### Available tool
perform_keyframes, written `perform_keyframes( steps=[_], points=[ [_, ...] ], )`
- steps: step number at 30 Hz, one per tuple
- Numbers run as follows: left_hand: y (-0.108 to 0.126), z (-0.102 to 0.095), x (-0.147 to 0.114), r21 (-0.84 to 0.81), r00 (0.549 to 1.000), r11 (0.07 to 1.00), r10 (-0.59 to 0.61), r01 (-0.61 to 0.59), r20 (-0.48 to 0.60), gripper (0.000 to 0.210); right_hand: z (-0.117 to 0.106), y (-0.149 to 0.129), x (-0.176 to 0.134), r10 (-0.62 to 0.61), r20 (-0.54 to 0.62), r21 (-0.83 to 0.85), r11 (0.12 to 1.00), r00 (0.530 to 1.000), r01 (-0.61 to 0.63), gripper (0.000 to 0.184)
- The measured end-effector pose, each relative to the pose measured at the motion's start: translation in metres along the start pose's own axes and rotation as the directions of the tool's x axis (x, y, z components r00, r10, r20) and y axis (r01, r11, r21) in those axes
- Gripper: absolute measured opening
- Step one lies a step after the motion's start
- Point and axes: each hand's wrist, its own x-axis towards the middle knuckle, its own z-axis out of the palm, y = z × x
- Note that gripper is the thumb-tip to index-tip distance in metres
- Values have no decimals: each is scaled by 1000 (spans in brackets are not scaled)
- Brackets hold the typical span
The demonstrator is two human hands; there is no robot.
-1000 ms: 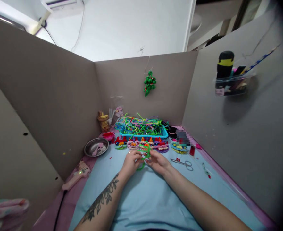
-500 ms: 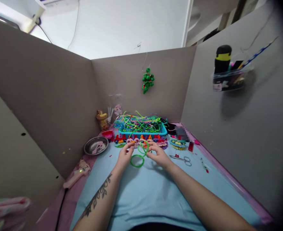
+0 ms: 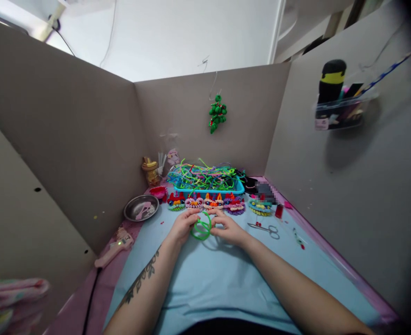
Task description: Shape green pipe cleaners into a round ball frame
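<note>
A bright green pipe cleaner is bent into overlapping round loops above the blue cloth. My left hand pinches it from the left side. On the other side, the fingers of my right hand are closed on the right part of the loops. Just beyond my fingertips stands a row of colourful fuzzy animal-face figures. Behind them, a blue tray is heaped with pipe cleaners in mixed colours.
Scissors lie to the right, below a yellow-and-teal fuzzy piece. At left are a metal bowl and a pink glue gun with its cord. Grey panels enclose the table; a plastic caddy hangs on the right one.
The green loops, spread one above the other before, now overlap in a tighter coil. My hands have come slightly closer together, and the view has shifted a little.
</note>
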Motion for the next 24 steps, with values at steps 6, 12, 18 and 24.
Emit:
perform_keyframes(
  steps=[6, 12, 18, 24],
  points=[
    [-1, -4, 3, -49, 998, 997, -61, 61, -3, 45, -1, 3, 3, 97, -87, 202, 976, 991, -78, 20],
    [-1, -2, 1, -3, 998, 999, -53, 54, 45, 43, 2, 5, 8, 439, -181, 600, 758, 880, -255, 31],
    [-2, 7, -4, 190, 996, 982, -23, 7, 83, 34, 5, 7, 10, 441, -234, 593, 771, 867, -232, 30],
    [-3, 10, -5, 395, 987, 908, 91, -136, 131, 29, 8, 7, 9, 449, -254, 533, 804, 857, -263, 29]
  ],
)
